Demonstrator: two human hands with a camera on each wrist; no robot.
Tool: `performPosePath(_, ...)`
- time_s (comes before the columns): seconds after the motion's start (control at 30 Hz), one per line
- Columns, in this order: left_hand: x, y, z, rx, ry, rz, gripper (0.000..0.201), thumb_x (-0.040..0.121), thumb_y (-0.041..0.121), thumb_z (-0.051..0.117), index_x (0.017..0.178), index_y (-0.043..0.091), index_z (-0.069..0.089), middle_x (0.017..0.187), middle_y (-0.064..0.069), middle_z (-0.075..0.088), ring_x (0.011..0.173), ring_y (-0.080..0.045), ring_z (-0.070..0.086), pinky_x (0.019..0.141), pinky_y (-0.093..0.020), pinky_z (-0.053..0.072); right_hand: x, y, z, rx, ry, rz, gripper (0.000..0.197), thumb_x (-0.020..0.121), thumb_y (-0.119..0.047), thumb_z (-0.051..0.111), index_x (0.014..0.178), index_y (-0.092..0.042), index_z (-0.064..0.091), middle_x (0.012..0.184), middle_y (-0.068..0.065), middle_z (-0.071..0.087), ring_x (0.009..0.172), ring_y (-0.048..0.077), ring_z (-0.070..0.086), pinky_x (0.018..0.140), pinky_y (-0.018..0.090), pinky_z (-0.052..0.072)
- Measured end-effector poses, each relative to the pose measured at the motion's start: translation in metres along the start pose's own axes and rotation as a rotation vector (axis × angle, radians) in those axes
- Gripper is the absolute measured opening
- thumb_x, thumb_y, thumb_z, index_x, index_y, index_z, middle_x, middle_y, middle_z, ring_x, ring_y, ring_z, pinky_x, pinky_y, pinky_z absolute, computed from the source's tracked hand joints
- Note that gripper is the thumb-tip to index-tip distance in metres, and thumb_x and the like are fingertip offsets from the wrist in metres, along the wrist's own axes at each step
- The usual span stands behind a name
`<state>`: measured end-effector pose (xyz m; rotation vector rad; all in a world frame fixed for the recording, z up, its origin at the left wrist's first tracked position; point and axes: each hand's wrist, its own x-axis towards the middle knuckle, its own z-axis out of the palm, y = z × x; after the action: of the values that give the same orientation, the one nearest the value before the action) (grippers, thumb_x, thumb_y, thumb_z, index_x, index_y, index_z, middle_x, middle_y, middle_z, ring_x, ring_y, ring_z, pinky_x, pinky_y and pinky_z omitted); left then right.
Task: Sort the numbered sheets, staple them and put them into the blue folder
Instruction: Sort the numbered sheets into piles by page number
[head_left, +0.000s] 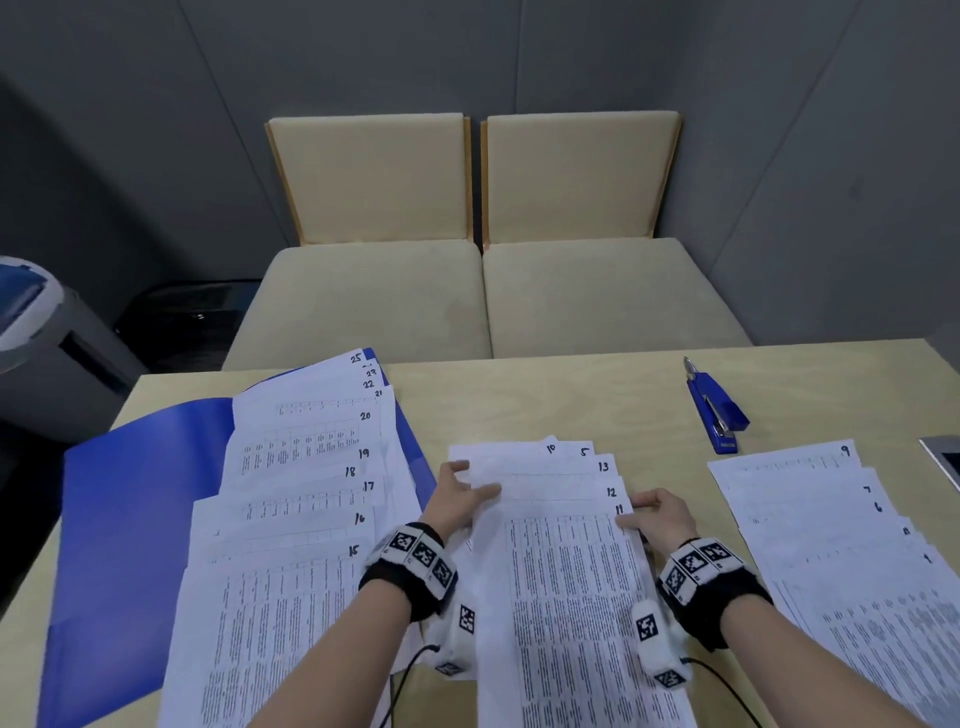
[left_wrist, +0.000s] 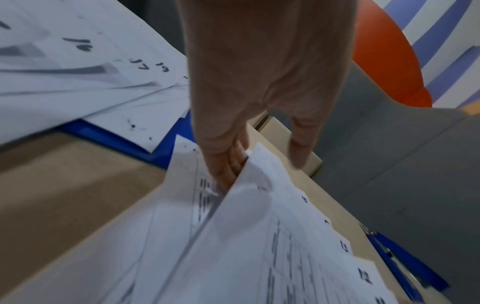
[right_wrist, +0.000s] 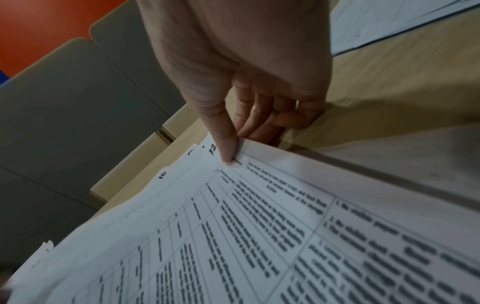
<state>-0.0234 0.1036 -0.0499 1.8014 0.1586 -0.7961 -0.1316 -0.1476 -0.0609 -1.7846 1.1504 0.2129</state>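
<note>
Your left hand (head_left: 457, 499) and right hand (head_left: 662, 514) pinch opposite edges of the middle stack (head_left: 566, 571); stapler (head_left: 719, 413) beyond your right.

Head view high, downward; wrist views close; shared: middle sheets (head_left: 561, 545).

Handwritten corner numbers: the left fan of sheets (head_left: 291, 499), lying on the blue folder (head_left: 130, 493), reads 25, 23, 22, 20, 19, 18, 17, 16, 15. The middle fan (head_left: 561, 545) right of the folder shows 10, 5, 13, 12, 11. The far-right fan (head_left: 831, 530) shows 9, 7, 6. Printed text too blurred to read.
</note>
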Motion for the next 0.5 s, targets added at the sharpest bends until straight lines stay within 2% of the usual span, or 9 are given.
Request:
performPosePath(0.07, -0.007, -0.009, 0.007, -0.006, 0.009, -0.1, 0.058, 0.081, 0.003, 0.065, 0.128, 0.013, 0.032, 0.094, -0.008, 0.053, 0.069, -0.018, 0.054, 0.058, -0.028, 0.044, -0.002, -0.001, 0.002, 0.007, 0.01, -0.006, 0.028, 0.07, -0.001, 0.077, 0.078, -0.016, 0.054, 0.104, 0.012, 0.067, 0.096, 0.029, 0.064, 0.091, 0.041, 0.051)
performPosePath(0.1, -0.012, -0.012, 0.011, 0.005, 0.017, -0.095, 0.054, 0.081, -0.002, 0.059, 0.126, 0.012, 0.032, 0.095, -0.008, 0.053, 0.071, -0.019, 0.054, 0.059, -0.029, 0.045, -0.002, -0.001, 0.003, 0.012, 0.013, -0.015, 0.028, 0.07, -0.001, 0.077, 0.08, -0.015, 0.055, 0.107, 0.013, 0.066, 0.098, 0.029, 0.063, 0.091, 0.04, 0.05)
performPosePath(0.17, -0.026, -0.014, 0.019, 0.007, 0.023, -0.007, 0.046, 0.083, -0.007, 0.047, 0.12, 0.016, 0.033, 0.096, -0.007, 0.056, 0.074, -0.02, 0.055, 0.065, -0.03, 0.047, -0.005, -0.001, 0.003, 0.025, 0.006, -0.035, 0.032, 0.071, 0.0, 0.076, 0.094, -0.01, 0.056, 0.117, 0.014, 0.063, 0.106, 0.03, 0.06, 0.095, 0.04, 0.047)
performPosePath(0.23, -0.04, -0.012, 0.024, 0.0, 0.003, 0.111, 0.046, 0.083, -0.006, 0.042, 0.118, 0.023, 0.037, 0.103, -0.006, 0.06, 0.078, -0.019, 0.057, 0.071, -0.029, 0.049, -0.01, -0.001, 0.001, 0.06, -0.03, -0.051, 0.049, 0.073, 0.003, 0.075, 0.115, -0.004, 0.052, 0.122, 0.012, 0.057, 0.113, 0.029, 0.056, 0.097, 0.037, 0.044)
performPosePath(0.27, -0.046, -0.011, 0.024, -0.006, -0.017, 0.163, 0.046, 0.083, -0.003, 0.043, 0.116, 0.028, 0.039, 0.108, -0.004, 0.061, 0.076, -0.02, 0.057, 0.071, -0.029, 0.049, -0.013, -0.001, -0.001, 0.074, -0.058, -0.056, 0.055, 0.074, 0.002, 0.075, 0.122, -0.001, 0.049, 0.119, 0.01, 0.055, 0.112, 0.028, 0.054, 0.094, 0.035, 0.042)
performPosePath(0.33, -0.057, -0.006, 0.017, -0.038, -0.055, 0.238, 0.043, 0.085, 0.002, 0.045, 0.109, 0.038, 0.043, 0.105, 0.004, 0.061, 0.07, -0.019, 0.053, 0.061, -0.029, 0.048, -0.021, -0.002, -0.005, 0.057, -0.093, -0.086, 0.061, 0.072, -0.007, 0.079, 0.125, -0.003, 0.049, 0.112, 0.006, 0.053, 0.104, 0.024, 0.053, 0.093, 0.033, 0.042)
performPosePath(0.4, -0.067, 0.002, 0.005, -0.116, -0.075, 0.252, 0.043, 0.086, 0.002, 0.049, 0.112, 0.035, 0.045, 0.107, 0.004, 0.063, 0.075, -0.021, 0.058, 0.063, -0.033, 0.052, -0.029, -0.01, -0.011, 0.055, -0.156, -0.115, 0.055, 0.071, -0.015, 0.08, 0.119, -0.006, 0.055, 0.114, 0.008, 0.062, 0.101, 0.025, 0.059, 0.096, 0.04, 0.046)
performPosePath(0.43, -0.072, 0.005, -0.003, -0.175, -0.076, 0.246, 0.044, 0.083, 0.002, 0.053, 0.117, 0.029, 0.047, 0.112, -0.004, 0.063, 0.083, -0.025, 0.062, 0.072, -0.041, 0.055, -0.036, -0.016, -0.013, 0.097, -0.221, -0.138, 0.044, 0.075, -0.014, 0.076, 0.113, -0.006, 0.058, 0.113, 0.01, 0.065, 0.099, 0.026, 0.062, 0.092, 0.043, 0.049)
performPosePath(0.5, -0.08, 0.013, -0.024, -0.295, -0.054, 0.228, 0.053, 0.074, 0.005, 0.056, 0.124, 0.021, 0.047, 0.118, -0.014, 0.062, 0.095, -0.031, 0.065, 0.083, -0.052, 0.053, -0.057, -0.035, -0.014, 0.157, -0.34, -0.179, 0.02, 0.086, -0.009, 0.064, 0.107, -0.008, 0.062, 0.103, 0.008, 0.07, 0.092, 0.022, 0.065, 0.073, 0.035, 0.05)
